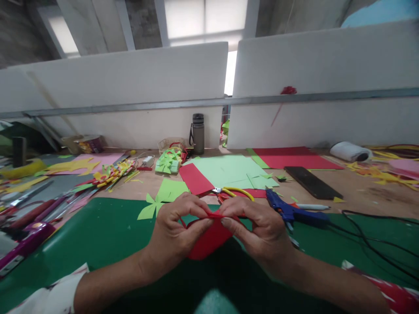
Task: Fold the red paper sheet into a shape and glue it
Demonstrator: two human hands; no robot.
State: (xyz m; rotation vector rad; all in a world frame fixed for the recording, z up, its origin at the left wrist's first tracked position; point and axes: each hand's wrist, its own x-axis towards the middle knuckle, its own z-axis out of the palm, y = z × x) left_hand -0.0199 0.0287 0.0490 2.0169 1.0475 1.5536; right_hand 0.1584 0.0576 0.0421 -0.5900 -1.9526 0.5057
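Note:
Between my two hands is a piece of red paper [209, 241], its top edge pinched and folded. My left hand [178, 224] grips the fold between thumb and forefinger from the left. Close beside it, my right hand [258, 226] pinches the same edge from the right, the fingertips nearly meeting. The lower part of the paper hangs down in a rounded shape over the green mat [114, 235]. Just beyond the fingers lie scissors with yellow handles [238, 192], partly covered by my hands. A blue glue gun [291, 211] rests right of my right hand.
Light green sheets [225, 170], a red sheet [294, 157] and a black phone [312, 182] lie farther back. A dark bottle [198, 133] stands by the white panel. Tools and paper flowers [114, 172] crowd the left. The glue gun's black cable [366, 237] loops at right.

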